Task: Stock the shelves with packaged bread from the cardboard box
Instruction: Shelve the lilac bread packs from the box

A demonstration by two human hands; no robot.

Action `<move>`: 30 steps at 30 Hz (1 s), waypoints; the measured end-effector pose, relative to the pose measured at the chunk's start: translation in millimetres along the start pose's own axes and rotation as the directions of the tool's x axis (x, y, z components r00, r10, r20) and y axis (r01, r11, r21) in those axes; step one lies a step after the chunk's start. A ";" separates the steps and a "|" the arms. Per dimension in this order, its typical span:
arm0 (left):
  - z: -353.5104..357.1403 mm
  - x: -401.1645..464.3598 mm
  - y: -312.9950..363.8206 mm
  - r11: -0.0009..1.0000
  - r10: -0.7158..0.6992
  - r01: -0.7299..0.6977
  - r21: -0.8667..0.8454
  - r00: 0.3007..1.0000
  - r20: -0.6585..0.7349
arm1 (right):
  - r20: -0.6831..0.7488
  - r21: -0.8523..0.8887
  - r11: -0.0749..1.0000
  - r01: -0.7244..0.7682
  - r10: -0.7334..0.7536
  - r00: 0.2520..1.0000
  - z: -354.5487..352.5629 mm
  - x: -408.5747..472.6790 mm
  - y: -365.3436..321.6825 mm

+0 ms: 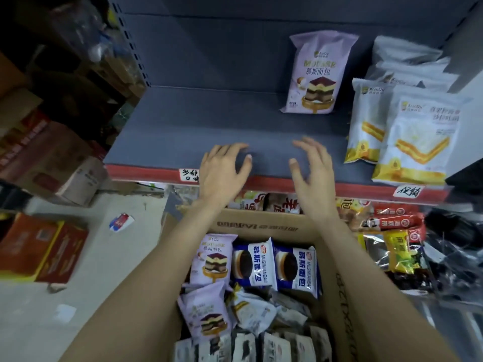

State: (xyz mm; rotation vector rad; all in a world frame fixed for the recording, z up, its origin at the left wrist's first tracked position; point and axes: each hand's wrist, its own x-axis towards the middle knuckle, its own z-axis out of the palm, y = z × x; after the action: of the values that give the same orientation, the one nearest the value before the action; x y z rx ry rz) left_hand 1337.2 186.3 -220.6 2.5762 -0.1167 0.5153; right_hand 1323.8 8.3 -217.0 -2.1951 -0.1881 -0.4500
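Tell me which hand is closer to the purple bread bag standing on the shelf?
Right. The right hand hovers just below the purple bread bag, nearly under it. The left hand is farther off to its left.

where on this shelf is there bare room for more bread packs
Bare grey shelf runs from the left upright to the purple pack, plus the front strip by both hands, left hand and right hand. The right end is crowded with white packs.
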 end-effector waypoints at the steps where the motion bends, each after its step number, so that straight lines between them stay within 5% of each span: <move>1: -3.1 -15.2 2.3 0.998 0.020 -0.023 -0.053 0.999 -0.051 | 0.002 -0.007 1.000 0.023 -0.023 1.000 -3.6 -19.6 -4.1; 6: -2.2 -108.1 -14.4 0.989 0.042 -0.068 -0.131 0.981 -0.192 | 0.159 -0.137 0.986 0.096 -0.074 0.985 -1.1 -113.4 14.1; 10: 17.9 -187.5 -57.0 0.990 -0.115 0.121 -0.073 0.990 0.086 | 0.379 -0.258 0.965 0.037 0.066 0.923 18.6 -170.2 60.1; 13: 43.2 -229.5 -87.5 0.957 -0.288 0.284 0.065 0.886 0.364 | 0.548 -0.361 0.928 -0.089 0.289 0.785 39.0 -202.3 104.1; 15: 60.9 -247.8 -102.5 0.947 -0.321 0.264 0.184 0.816 0.480 | 0.625 -0.416 0.901 -0.125 0.383 0.680 53.6 -219.1 125.5; 19: 82.2 -276.1 -117.8 0.873 -0.487 0.343 0.346 0.598 0.637 | 0.736 -0.400 0.909 -0.115 0.393 0.551 88.2 -246.1 141.2; 21: 89.1 -288.6 -123.9 0.846 -0.533 0.337 0.413 0.558 0.636 | 0.768 -0.362 0.925 -0.116 0.367 0.524 110.0 -255.0 136.8; 23: 94.2 -296.1 -126.9 0.833 -0.538 0.250 0.494 0.575 0.617 | 0.776 -0.284 0.951 -0.125 0.305 0.552 134.8 -259.5 127.7; 26: 98.9 -301.5 -132.5 0.812 -0.514 0.153 0.563 0.644 0.567 | 0.698 -0.143 0.916 -0.376 0.362 0.618 174.0 -248.6 114.2; 30: 99.8 -305.9 -145.0 0.842 -0.484 0.155 0.518 0.641 0.596 | 0.674 -0.098 0.749 -0.655 0.534 0.510 224.2 -219.2 107.1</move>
State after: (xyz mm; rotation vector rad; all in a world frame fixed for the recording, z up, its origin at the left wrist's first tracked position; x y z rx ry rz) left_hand 1113.9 258.2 -484.2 2.9739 0.2398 -0.7149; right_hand 1209.0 124.0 -505.5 -1.9850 0.1669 0.7613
